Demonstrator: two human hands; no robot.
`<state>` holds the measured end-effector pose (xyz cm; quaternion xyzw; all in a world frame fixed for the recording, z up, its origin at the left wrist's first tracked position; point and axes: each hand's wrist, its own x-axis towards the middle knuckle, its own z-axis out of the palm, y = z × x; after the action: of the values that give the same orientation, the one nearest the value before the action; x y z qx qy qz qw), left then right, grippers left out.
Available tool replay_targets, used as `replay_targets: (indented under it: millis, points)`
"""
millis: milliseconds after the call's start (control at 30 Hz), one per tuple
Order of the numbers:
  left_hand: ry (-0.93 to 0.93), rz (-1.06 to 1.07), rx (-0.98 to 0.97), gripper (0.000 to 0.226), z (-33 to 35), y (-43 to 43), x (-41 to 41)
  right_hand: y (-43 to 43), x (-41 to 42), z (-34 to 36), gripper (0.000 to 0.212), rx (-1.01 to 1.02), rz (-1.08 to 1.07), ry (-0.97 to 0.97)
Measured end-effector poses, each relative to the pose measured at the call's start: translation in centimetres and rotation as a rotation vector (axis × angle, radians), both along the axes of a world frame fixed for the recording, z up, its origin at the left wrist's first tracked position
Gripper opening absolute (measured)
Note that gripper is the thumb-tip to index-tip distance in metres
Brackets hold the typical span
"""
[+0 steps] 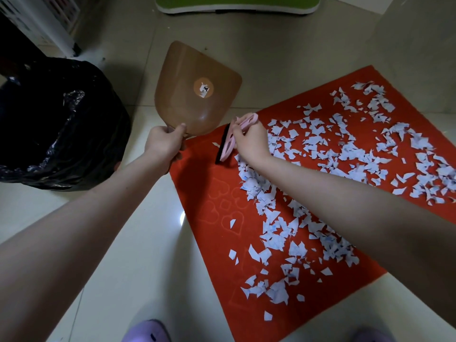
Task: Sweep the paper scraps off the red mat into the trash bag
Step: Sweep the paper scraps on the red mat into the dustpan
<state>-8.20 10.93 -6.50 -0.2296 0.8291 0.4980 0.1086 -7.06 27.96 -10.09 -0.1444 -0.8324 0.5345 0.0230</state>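
Note:
A red mat (217, 193) lies on the tiled floor, its middle and right strewn with several pale blue-white paper scraps (333, 154). My left hand (165, 141) grips the handle of a brown dustpan (197, 87), held raised above the floor just past the mat's far left corner, its underside with a round sticker facing me. My right hand (249, 139) holds a small pink brush with black bristles (228, 141), bristle edge down on the mat at the left end of the scraps. A black trash bag (61, 124) stands open on the floor to the left.
A white slatted unit (49, 21) stands at the far left behind the bag. A green and white object (237, 3) sits at the top edge. Purple slippers (145, 332) show at the bottom. Pale floor tiles (138, 243) lie between bag and mat.

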Motion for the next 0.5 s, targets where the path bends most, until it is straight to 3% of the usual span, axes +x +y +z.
replay_targets:
  millis: [267, 400, 500]
  points:
    - [0.018, -0.047, -0.006, 0.037, -0.2, 0.1, -0.1, 6.5, 2.3, 0.7, 0.006, 0.137, -0.052, 0.066]
    - [0.014, -0.055, -0.007, 0.035, -0.3, 0.2, -0.1, 7.4, 3.8, 2.3, 0.016, 0.023, -0.091, 0.153]
    - [0.013, -0.06, -0.02, 0.035, -0.3, 0.5, -0.2, 5.4, 4.3, 2.9, 0.018, -0.183, -0.045, 0.079]
